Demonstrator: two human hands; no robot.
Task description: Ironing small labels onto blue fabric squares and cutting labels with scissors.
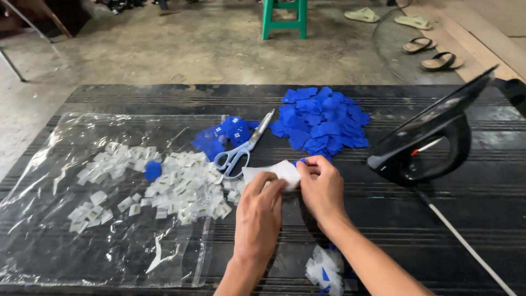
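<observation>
Both my hands hold a small white piece of fabric [276, 171] over the dark table [482, 219]. My left hand [259, 211] pinches its near edge from below. My right hand [322, 186] grips its right side, with a bit of blue showing at the fingertips. Light blue-handled scissors [241, 149] lie shut just left of the piece, blades pointing up and right. A heap of blue fabric squares [323, 120] sits behind my hands. Several small white squares [175, 186] lie scattered on a clear plastic sheet [82, 230] at the left, with one blue piece [153, 170] among them.
A black clothes iron [433, 143] lies tilted at the right, its white cord [466, 241] running to the near right edge. More blue pieces [224, 134] sit by the scissors. White and blue scraps [326, 271] lie near my wrists. A green stool [285, 19] and sandals [433, 52] stand on the floor beyond.
</observation>
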